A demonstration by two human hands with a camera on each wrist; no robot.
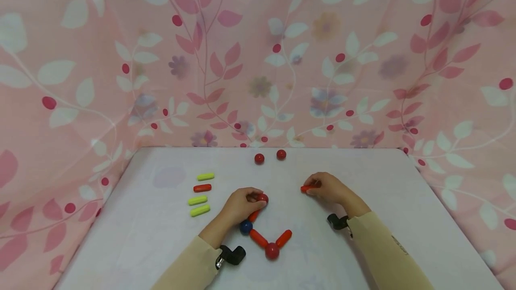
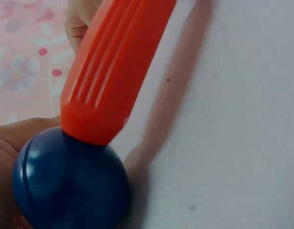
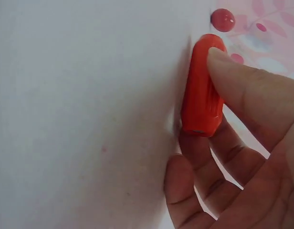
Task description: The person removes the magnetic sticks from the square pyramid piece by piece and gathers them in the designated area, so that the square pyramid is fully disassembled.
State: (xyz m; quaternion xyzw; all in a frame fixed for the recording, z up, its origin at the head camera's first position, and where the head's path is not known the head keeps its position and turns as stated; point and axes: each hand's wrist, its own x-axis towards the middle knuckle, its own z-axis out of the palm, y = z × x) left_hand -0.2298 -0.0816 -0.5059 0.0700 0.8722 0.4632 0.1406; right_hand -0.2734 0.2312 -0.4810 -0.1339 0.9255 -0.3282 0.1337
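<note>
Twisting at the blue ball (image 2: 70, 183) seems to me the main risk. The left hand (image 1: 242, 205) grips the top ball (image 1: 263, 198) of the chain (image 1: 259, 238), and the upper rod (image 2: 116, 71) meets the blue ball only by its narrow end, so a careless lift could bend or part the chain there. The joint under the top ball is partly hidden, so I cannot judge its firmness. The lower ball (image 1: 272, 250), on the worktop (image 1: 326, 258), carries an end rod (image 1: 284, 237) with its tip free; a brush from a sleeve (image 1: 189, 263) could swing it aside. The right hand (image 1: 328, 188) pinches a single rod (image 3: 204, 90), apart from the chain; its thumb sits towards one end, so this rod may tilt and meet a ball crookedly. Two spare balls (image 1: 259, 159), near the far edge, might roll off if they are bumped.
</note>
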